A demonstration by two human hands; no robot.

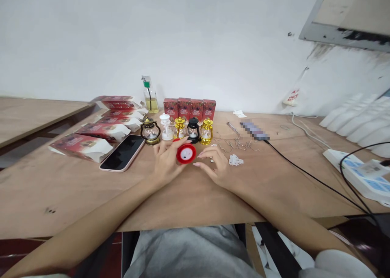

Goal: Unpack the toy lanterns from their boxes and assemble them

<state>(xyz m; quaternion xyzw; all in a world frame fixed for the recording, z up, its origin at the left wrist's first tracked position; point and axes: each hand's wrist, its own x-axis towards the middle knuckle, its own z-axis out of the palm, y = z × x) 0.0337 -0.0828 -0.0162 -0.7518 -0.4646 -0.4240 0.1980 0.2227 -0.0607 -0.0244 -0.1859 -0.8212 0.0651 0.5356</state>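
Over the wooden table (189, 207), the left hand (166, 162) is closed around a little red round thing (179, 157), the right hand (217, 164) is held half-open just beside it, fingers parted, and its white disc (186, 153) is kinda turned camera-ward.

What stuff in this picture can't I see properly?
All in the head view:
Red thing: far side, hidden behind its own front, in the left hand.
Boxes: small print, too tiny to read.
Gadget: face, blurred by squares.
White stack: cut off by the right edge.
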